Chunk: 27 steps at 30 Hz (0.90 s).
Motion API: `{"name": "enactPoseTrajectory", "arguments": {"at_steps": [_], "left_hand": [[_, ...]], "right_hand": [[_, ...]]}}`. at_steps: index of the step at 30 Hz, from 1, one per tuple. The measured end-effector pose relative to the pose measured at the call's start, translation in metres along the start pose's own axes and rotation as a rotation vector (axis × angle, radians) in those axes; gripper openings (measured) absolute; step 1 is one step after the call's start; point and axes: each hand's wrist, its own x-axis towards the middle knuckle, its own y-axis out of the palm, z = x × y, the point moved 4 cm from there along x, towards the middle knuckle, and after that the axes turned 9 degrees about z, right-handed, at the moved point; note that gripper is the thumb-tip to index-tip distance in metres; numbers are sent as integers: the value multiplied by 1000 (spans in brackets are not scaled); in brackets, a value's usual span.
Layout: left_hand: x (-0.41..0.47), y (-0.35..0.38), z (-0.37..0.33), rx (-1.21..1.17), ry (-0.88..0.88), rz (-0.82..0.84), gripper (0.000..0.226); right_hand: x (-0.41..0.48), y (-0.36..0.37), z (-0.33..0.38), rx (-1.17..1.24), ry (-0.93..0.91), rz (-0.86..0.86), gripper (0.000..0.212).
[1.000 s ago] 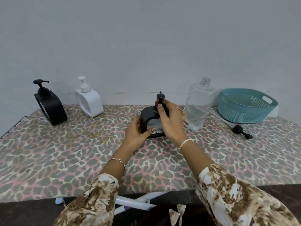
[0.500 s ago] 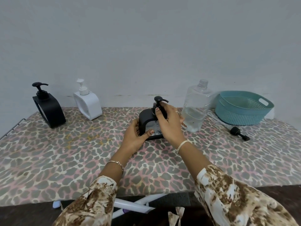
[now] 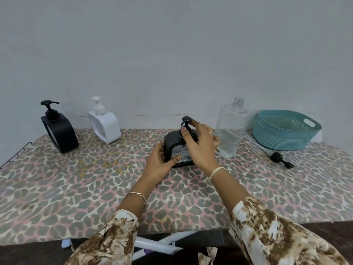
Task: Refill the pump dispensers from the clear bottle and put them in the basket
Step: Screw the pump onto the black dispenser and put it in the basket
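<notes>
Middle dispenser: the middle dispenser (image 3: 172, 140) stands upright on the tabletop (image 3: 76, 188), straight in front of you.
Left hand: your left hand (image 3: 160, 163) grips its body from the left, thumb laid across the front face.
Right hand: your right hand (image 3: 202, 144) pinches the collar under the pump head (image 3: 186, 119), forefinger stretched out behind it.
Axis: the pump stands vertical, so your twist goes round that line; tightening or loosening, I cannot tell.
Way to the basket: the basket (image 3: 282, 138) lies to your right, beyond the uncapped clear bottle (image 3: 231, 131), which stands just beside your right hand. That hand is nearer, so carry around the bottle.
Waiting: the far black dispenser (image 3: 59, 131) and white dispenser (image 3: 104, 125) stand well off to your left.
</notes>
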Motion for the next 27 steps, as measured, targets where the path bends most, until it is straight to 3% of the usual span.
{"name": "enactPoseTrajectory", "arguments": {"at_steps": [4, 8, 12, 15, 19, 27], "left_hand": [[0, 0, 1, 1, -4, -6, 62], [1, 0, 1, -4, -13, -19, 56], [1, 0, 1, -14, -11, -25, 60], [1, 0, 1, -17, -13, -22, 61], [0, -1, 1, 1, -16, -24, 66], [-1, -2, 0, 83, -13, -132, 62]], "right_hand": [[0, -1, -2, -79, -25, 8, 26], [3, -6, 1, -96, 57, -108, 19], [2, 0, 7, -94, 127, -171, 26], [2, 0, 5, -94, 109, -138, 27], [-1, 2, -2, -69, 21, 39, 27], [-2, -5, 7, -208, 98, -110, 25]]}}
